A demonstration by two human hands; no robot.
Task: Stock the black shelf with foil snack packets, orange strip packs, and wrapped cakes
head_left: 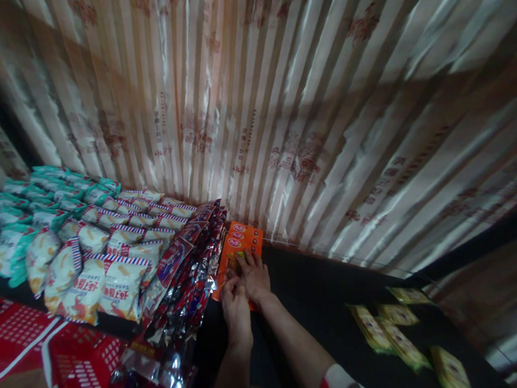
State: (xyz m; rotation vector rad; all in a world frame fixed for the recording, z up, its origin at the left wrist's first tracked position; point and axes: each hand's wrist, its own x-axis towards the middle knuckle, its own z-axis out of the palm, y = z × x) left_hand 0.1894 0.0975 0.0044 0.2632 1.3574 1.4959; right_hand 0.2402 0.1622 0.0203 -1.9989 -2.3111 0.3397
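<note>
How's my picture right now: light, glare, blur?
Head view: dim overall, with a broad shadow band across the pleated backdrop; head view: bright glare on the shiny dark packets; head view: yellow packets blurred, the orange packets readable in colour, but fine print soft.

On the white snack bags (123,286) near you, you get big red Chinese characters; the last two look like 上虾, the first ones you can't pin down. Smaller line above: too blurred. Orange packets (232,251): white-and-red oval logos, wording illegible. Teal bags (16,245): red lettering, unreadable. Wall sheeting (213,101): dark vertical Chinese lettering and reddish-brown printed marks, too small for you to read. Yellow packs (405,341): dark print, blurred.
</note>
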